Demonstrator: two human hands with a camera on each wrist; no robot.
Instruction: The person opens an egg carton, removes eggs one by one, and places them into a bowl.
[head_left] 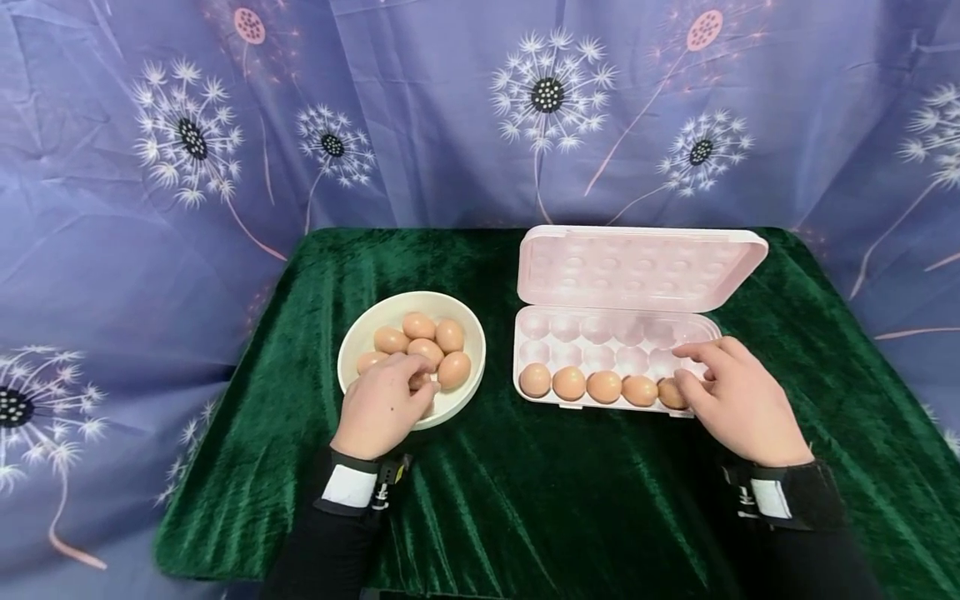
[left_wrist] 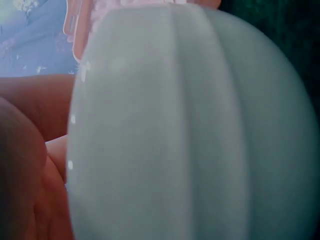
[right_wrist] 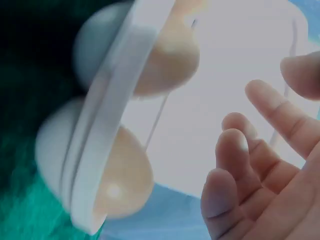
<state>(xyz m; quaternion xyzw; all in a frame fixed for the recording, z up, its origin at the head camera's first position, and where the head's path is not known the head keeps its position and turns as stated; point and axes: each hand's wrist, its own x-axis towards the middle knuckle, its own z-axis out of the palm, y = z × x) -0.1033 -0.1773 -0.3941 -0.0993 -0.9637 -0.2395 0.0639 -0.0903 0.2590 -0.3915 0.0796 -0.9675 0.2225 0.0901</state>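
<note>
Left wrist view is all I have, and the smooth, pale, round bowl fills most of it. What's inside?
Observer: Several brown oval eggs, seen from the head view.
Operator: Is anything held over on the other side?
Observer: No; in the right wrist view the right hand holds nothing.
Operator: What's that pink at my top edge?
Observer: An open pink plastic egg carton, with five eggs visible in its near row.

left wrist view: blurred bowl (left_wrist: 130, 125) hides part of my left hand (head_left: 382, 406) | head view: my right hand (head_left: 742, 404) partly covers the end egg (head_left: 669, 394)
</note>
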